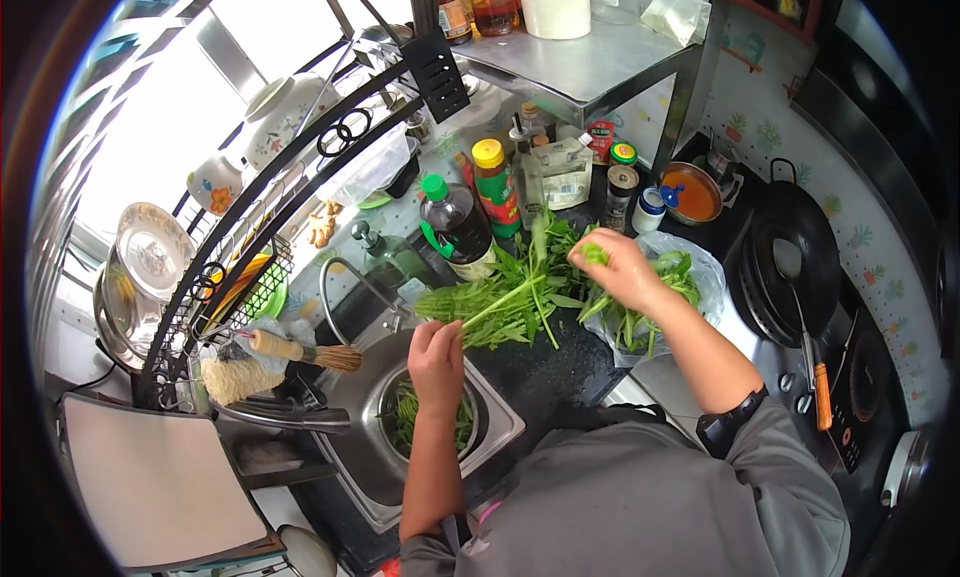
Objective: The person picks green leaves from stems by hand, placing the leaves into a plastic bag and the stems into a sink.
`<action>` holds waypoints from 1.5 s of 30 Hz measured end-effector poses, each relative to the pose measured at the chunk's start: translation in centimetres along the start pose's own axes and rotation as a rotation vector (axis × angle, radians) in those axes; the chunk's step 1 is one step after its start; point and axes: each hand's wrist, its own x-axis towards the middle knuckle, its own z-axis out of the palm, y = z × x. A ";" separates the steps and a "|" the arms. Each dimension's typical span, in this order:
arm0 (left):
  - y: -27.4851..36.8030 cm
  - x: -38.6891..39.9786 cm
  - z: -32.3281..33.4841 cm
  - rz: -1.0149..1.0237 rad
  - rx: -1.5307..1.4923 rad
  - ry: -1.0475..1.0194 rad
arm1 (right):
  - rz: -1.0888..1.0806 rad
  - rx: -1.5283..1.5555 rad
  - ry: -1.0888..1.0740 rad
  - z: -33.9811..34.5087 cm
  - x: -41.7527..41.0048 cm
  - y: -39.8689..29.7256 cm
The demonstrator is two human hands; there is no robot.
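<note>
Pinched in the fingers of my left hand (437, 363) is the end of a pale green vegetable stem (504, 301), held above the counter beside the sink. My right hand (616, 268) is closed on a small piece of greens (596, 254), over the leafy pile. The pile of leafy green stems (487, 307) lies on the black countertop. To its right, more greens (679, 277) rest in a clear plastic bag (712, 266), partly under my right forearm. In the sink (367, 442), a round metal bowl (477, 404) holds torn greens (427, 427), partly hidden by my left forearm.
A dark bottle with a green cap (457, 221), a yellow-capped sauce bottle (495, 187) and several jars stand behind the greens. A faucet (330, 284) arches over the sink, near a brush (337, 357). At right are a black wok (795, 254) and a pot of orange liquid (694, 191).
</note>
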 end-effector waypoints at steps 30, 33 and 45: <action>4.4 0.3 7.2 0.177 -0.075 -0.165 | 0.142 -0.034 -0.013 -1.8 -4.6 4.4; 3.9 -0.1 8.2 0.180 -0.081 -0.225 | 0.091 -0.145 0.017 -3.3 -5.5 4.2; 7.7 -0.6 14.0 0.122 -0.352 -0.413 | -0.105 -0.559 -0.238 0.6 -8.4 3.2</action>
